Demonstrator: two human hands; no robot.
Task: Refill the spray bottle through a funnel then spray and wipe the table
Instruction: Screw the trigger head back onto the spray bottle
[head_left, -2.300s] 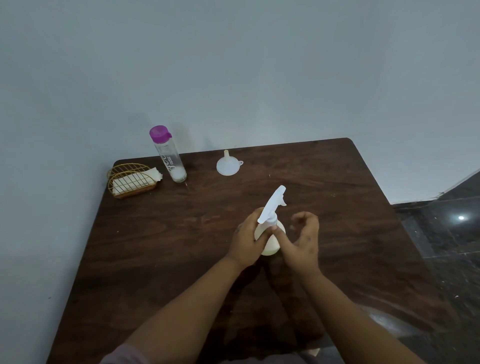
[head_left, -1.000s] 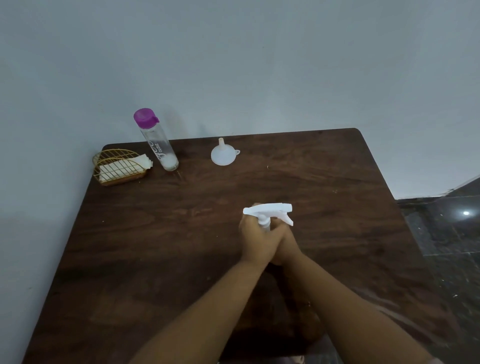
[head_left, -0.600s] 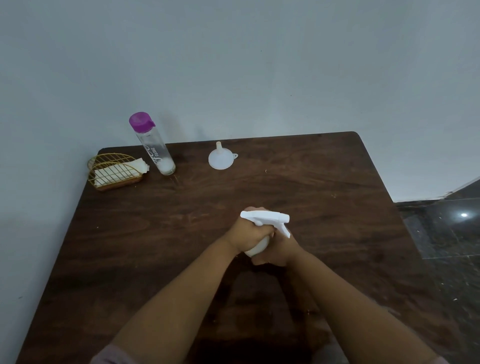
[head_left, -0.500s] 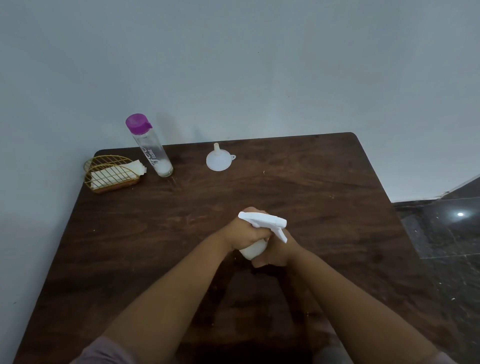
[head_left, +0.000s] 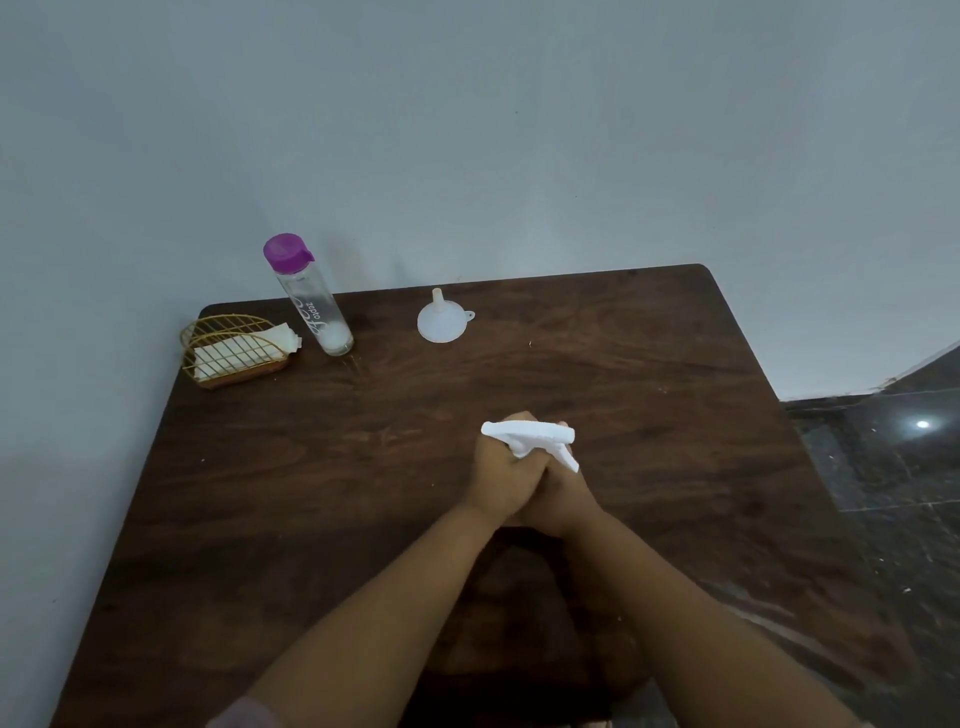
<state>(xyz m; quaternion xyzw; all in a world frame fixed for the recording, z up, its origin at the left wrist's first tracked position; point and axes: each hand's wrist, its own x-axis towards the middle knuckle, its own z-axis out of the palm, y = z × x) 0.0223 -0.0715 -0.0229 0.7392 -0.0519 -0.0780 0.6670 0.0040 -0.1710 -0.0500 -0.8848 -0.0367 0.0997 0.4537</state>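
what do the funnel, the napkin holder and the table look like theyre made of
The funnel looks like thin translucent white plastic: milky, and the dark table shows faintly through it. The napkin holder appears to be gold-coloured metal wire, bent into open arched grids. The table looks like dark brown wood or a wood-grain veneer, with visible grain swirls and a soft sheen; which one cannot be told.

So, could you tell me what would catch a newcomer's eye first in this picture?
First, the two hands clasped together mid-table, the left hand and right hand wrapped round a white spray bottle whose trigger head pokes out above the fingers. Next, the clear bottle with a purple cap standing at the far left, beside a gold wire basket of white cloths. A small white funnel sits upside down near the far edge.
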